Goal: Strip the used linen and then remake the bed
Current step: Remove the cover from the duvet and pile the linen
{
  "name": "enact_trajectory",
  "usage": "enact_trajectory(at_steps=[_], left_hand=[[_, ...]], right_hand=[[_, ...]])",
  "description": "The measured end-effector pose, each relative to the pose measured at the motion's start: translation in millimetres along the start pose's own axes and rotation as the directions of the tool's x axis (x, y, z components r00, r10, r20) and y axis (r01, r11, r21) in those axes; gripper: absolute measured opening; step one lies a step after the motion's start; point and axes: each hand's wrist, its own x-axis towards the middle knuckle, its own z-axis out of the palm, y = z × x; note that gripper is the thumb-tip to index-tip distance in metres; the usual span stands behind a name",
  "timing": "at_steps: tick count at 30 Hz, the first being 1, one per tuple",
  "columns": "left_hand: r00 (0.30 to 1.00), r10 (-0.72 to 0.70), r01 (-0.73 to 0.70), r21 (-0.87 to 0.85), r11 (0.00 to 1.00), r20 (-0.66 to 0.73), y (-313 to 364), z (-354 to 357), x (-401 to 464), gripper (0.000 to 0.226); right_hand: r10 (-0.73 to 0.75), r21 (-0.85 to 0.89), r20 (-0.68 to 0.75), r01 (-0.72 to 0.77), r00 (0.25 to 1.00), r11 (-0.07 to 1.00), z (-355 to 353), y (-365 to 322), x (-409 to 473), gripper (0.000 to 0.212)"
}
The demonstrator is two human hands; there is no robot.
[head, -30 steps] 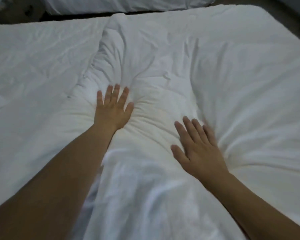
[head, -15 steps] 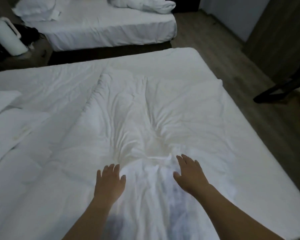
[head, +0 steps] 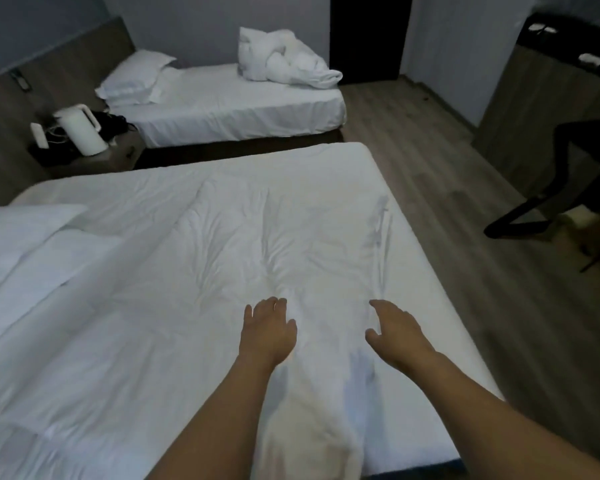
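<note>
We judged the remake well along but unfinished: the duvet (head: 257, 244) lay spread yet rumpled across the near bed (head: 430, 306), and our left hand (head: 269, 332) and right hand (head: 395, 332) hovered over it, fingers relaxed, gripping nothing

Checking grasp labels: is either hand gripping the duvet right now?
No: the left hand and right hand both have loose, uncurled fingers over the white duvet, with no fabric pinched or bunched in them.

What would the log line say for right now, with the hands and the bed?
left hand: open, over duvet | right hand: open, holds nothing | duvet: spread, wrinkled | step: smoothing
</note>
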Motion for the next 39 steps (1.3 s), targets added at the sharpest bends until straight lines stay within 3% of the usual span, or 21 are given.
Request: enact_trajectory(at_steps=[5, 8, 12, 17, 23, 27, 33, 36, 39], left_hand=[[1.0, -0.014, 0.013, -0.07, 0.997, -0.014, 94, 7, -6, 0.071], [1.0, -0.001, 0.001, -0.045, 0.999, -0.012, 135, 18, 18, 0.073], [0.997, -0.064, 0.064, -0.014, 0.998, -0.047, 210, 21, 61, 0.071], [0.991, -0.068, 0.071, 0.018, 0.997, -0.119, 355, 28, 134, 0.062], [0.998, -0.039, 0.042, 0.06, 0.997, -0.043, 493, 39, 194, 0.055], [0.987, -0.145, 0.15, 0.063, 0.987, -0.075, 519, 20, 246, 0.056], [0.89, -0.456, 0.449, -0.164, 0.878, -0.006, 523, 9, 347, 0.061], [0.872, -0.489, 0.476, -0.261, 0.84, 0.017, 544, -1, 419, 0.067], [0.878, -0.479, 0.466, -0.245, 0.85, 0.006, 573, -29, 508, 0.069]], right_hand=[[-0.011, -0.085, 0.075, 0.017, 0.997, 0.996, -56, 79, -9, 0.061], [-0.02, -0.103, 0.035, 0.023, 0.999, 0.994, -86, 130, 13, 0.063], [-0.075, -0.156, -0.013, 0.072, 0.997, 0.985, -146, 202, 48, 0.066], [-0.151, -0.195, -0.016, 0.145, 0.988, 0.97, -221, 301, 101, 0.063], [-0.155, -0.194, 0.078, 0.167, 0.985, 0.967, -298, 419, 151, 0.068], [-0.223, -0.205, 0.128, 0.246, 0.966, 0.947, -336, 449, 220, 0.07], [-0.396, -0.248, 0.223, 0.445, 0.891, 0.86, -393, 453, 339, 0.068], [-0.424, -0.261, 0.226, 0.474, 0.877, 0.841, -428, 459, 410, 0.068], [-0.435, -0.288, 0.213, 0.482, 0.875, 0.828, -472, 466, 484, 0.065]])
